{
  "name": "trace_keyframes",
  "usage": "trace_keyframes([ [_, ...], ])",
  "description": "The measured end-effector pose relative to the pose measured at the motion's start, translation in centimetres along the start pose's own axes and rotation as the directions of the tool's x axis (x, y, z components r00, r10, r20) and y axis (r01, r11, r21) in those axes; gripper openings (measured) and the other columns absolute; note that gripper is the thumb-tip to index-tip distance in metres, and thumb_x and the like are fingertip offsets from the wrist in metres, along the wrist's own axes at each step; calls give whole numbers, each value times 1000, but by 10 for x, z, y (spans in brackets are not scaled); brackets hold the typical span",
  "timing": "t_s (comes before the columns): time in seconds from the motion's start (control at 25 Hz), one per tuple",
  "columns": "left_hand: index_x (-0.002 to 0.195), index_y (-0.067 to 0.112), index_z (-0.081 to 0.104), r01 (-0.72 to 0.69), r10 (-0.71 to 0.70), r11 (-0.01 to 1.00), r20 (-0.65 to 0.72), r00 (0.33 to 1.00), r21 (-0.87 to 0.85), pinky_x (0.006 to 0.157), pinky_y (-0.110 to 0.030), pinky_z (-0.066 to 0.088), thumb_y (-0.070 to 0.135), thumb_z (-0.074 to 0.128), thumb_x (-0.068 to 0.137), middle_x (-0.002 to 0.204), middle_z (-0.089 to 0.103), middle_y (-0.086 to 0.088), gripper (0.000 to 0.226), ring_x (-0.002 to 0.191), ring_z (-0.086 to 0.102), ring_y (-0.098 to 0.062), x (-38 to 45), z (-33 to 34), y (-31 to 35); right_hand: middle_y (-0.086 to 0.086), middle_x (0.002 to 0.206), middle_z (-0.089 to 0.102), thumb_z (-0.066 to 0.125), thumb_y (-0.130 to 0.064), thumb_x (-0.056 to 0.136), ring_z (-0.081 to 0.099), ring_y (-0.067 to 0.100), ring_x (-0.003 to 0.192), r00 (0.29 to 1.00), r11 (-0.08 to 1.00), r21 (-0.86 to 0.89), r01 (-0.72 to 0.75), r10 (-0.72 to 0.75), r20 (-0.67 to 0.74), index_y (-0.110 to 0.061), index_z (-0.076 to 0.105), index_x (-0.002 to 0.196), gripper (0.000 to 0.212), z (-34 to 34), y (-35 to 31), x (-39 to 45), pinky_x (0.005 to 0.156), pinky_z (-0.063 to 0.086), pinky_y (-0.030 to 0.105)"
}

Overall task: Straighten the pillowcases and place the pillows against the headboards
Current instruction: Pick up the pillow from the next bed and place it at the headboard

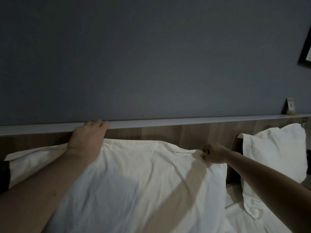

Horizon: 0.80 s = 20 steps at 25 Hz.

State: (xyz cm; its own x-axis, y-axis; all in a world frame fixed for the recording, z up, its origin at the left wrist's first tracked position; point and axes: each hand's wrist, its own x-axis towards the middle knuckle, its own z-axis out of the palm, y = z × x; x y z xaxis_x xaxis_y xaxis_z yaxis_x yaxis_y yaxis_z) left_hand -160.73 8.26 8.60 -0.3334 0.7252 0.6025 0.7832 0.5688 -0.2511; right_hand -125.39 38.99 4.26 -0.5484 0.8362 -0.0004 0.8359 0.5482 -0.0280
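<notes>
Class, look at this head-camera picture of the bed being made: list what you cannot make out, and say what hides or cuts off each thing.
- Small card on the shelf, head view: print too small and dim to read.
- Picture frame, head view: cut off by the right edge.
- Near pillow, head view: lower part hidden by both forearms and the bottom edge.
- Left hand, head view: fingertips curl over the shelf, out of sight.
- Right hand, head view: its grip on the pillowcase is blurred.

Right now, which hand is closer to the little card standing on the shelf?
Right. The right hand pinches the near pillow below the shelf, left of the card. The left hand grips the shelf's edge much farther left.
</notes>
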Motion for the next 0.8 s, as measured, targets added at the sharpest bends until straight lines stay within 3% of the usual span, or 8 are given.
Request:
trace_keyframes([
  [0.08, 139, 27, 42, 7, -7, 1000, 13, 1000, 3, 79, -30, 54, 14, 65, 88, 129, 58, 3, 58, 111, 62, -18, 0, 0, 0, -8, 87, 63, 60, -32, 96, 61, 12, 80, 987, 998, 57, -21, 29, -155, -29, 61, 97, 3, -2, 7, -6, 64, 48, 26],
  [0.16, 139, 27, 42, 7, -7, 1000, 26, 1000, 2, 78, -30, 54, 15, 67, 87, 129, 58, 3, 58, 111, 62, -18, 0, 1, 1, -9, 80, 61, 60, -30, 98, 59, 10, 73, 954, 992, 119, -52, 84, -287, -28, 59, 92, 7, -4, 13, -8, 55, 42, 23],
  [0.4, 135, 31, 44, -3, 3, 1000, 39, 999, -9, 77, -30, 52, 12, 68, 84, 126, 60, 7, 59, 109, 63, -16, 4, -5, -2, 1, 78, 65, 56, -25, 90, 62, 31, 71, 796, 965, 262, -17, 171, -580, -25, 56, 85, 5, -28, -12, 18, 62, 55, 38],
  [0.48, 136, 30, 46, -1, 1, 1000, 43, 999, -20, 79, -31, 54, 11, 65, 85, 126, 61, 6, 58, 109, 64, -17, 4, -4, -5, 4, 85, 71, 53, -26, 89, 67, 34, 75, 764, 938, 346, -34, 247, -596, -25, 60, 91, 8, -28, -21, 27, 65, 59, 41],
  [0.6, 137, 28, 49, -10, 12, 999, 41, 999, -38, 80, -35, 56, 9, 62, 84, 126, 62, 4, 58, 108, 64, -20, 5, -2, -7, 6, 106, 77, 50, -23, 91, 72, 34, 92, 786, 909, 409, -78, 309, -536, -33, 72, 115, 34, -4, -29, 37, 78, 60, 42],
  [0.8, 136, 32, 47, -33, 33, 999, -1, 999, -43, 79, -32, 52, 9, 60, 85, 127, 60, 8, 57, 110, 63, -17, 7, -3, -9, 8, 113, 73, 47, -24, 97, 67, 35, 101, 767, 810, 584, -49, 405, -498, -23, 57, 114, 20, 17, -42, 40, 79, 50, 41],
])
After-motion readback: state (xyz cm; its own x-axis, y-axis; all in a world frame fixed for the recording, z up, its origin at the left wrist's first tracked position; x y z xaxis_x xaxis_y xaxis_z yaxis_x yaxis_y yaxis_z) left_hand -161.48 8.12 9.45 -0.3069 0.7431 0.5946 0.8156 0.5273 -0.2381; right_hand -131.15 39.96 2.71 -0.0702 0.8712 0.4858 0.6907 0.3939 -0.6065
